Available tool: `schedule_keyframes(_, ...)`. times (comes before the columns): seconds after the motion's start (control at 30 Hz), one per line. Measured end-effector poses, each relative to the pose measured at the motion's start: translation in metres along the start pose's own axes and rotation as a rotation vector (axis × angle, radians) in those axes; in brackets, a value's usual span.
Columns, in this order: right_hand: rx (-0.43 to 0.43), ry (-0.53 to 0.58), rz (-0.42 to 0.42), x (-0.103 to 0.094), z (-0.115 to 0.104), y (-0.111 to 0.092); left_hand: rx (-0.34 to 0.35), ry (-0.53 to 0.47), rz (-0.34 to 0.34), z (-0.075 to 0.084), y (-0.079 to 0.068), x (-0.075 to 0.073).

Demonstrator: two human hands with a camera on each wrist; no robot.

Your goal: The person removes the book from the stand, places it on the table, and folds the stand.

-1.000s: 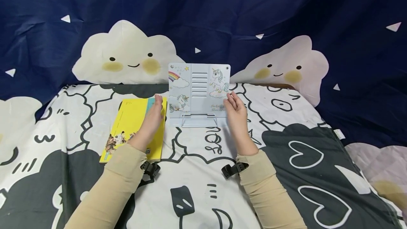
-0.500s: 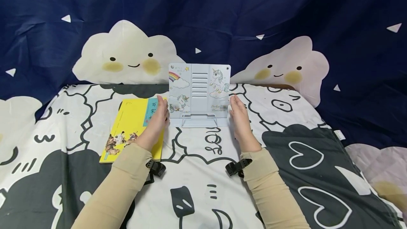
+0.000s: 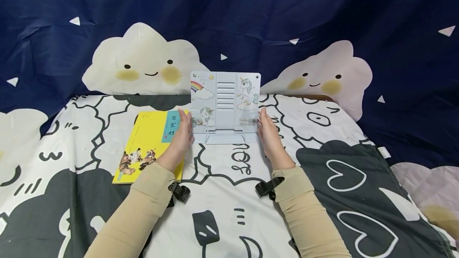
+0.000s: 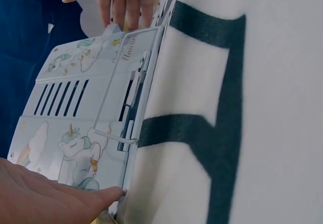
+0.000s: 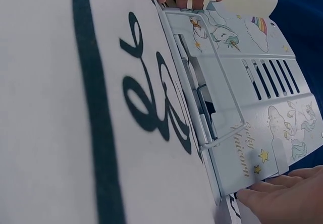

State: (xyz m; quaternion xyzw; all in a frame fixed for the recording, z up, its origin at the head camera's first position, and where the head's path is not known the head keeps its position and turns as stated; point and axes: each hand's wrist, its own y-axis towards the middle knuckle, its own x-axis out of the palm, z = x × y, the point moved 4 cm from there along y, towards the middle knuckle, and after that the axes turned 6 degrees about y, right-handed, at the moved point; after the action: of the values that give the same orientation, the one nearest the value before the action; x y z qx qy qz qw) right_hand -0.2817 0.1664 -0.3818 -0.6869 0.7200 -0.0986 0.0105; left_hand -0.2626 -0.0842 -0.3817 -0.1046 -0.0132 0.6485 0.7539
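A pale blue metal book stand point(image 3: 225, 90), printed with unicorns, clouds and a rainbow, stands upright and leaning back on the patterned cloth. Slots run down its middle, and a wire bar sticks out at its lower front. My left hand point(image 3: 182, 136) lies along its left side with straight fingers, palm inward. Along the right side, my right hand point(image 3: 270, 136) mirrors it, fingers extended. Both wrist views show the fingertips at the stand's lower side edges; whether they press on it is hard to tell. A yellow book point(image 3: 147, 134) lies flat beside and partly behind my left hand.
The black-and-white patterned cloth point(image 3: 218, 194) covers the surface under everything. A dark blue curtain point(image 3: 251, 15) with white clouds hangs behind the stand. Each wrist carries a small black camera point(image 3: 181, 191) on a strap.
The left hand has moved right, off the book and up to the stand's left side. The right hand has shifted slightly right, from over the stand's front to its edge. The stand appears still.
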Motion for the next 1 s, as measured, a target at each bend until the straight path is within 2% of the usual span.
schedule_keyframes(0.4,-0.01,-0.023,-0.009,0.001,-0.001,0.0,-0.018,-0.02,0.018,0.0,-0.001,0.004)
schedule_keyframes(0.63,-0.006,-0.018,0.006,-0.002,-0.002,-0.001,-0.02,-0.028,-0.008,0.001,0.0,0.007)
schedule_keyframes(1.0,0.004,-0.02,0.039,-0.011,-0.004,-0.003,-0.078,-0.05,-0.025,0.003,-0.005,0.017)
